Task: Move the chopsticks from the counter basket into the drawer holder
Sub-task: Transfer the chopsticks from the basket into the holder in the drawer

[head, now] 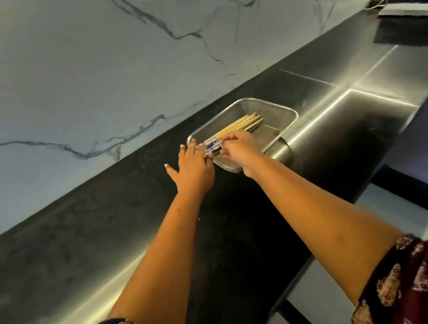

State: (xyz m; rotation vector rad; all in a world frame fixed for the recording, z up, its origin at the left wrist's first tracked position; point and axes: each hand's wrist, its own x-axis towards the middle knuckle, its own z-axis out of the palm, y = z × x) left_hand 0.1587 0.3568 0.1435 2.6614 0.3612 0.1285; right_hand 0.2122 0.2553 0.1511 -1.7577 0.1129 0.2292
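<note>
Chopsticks (233, 130), one bundle, lay in the wire basket (288, 113) on the counter (104, 221), patterned ends at 8 o'clock under both hands: left hand (193, 165) spread flat, right hand (238, 148) curled around them, apparently gathering; next, a firm grip and lift toward the unseen drawer.

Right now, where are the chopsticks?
The chopsticks lie bundled in the mesh basket on the dark counter, mid-frame, their patterned ends between the left hand and right hand.

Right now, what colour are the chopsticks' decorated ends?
Blue and white on the chopsticks, seen in the head view.
</note>
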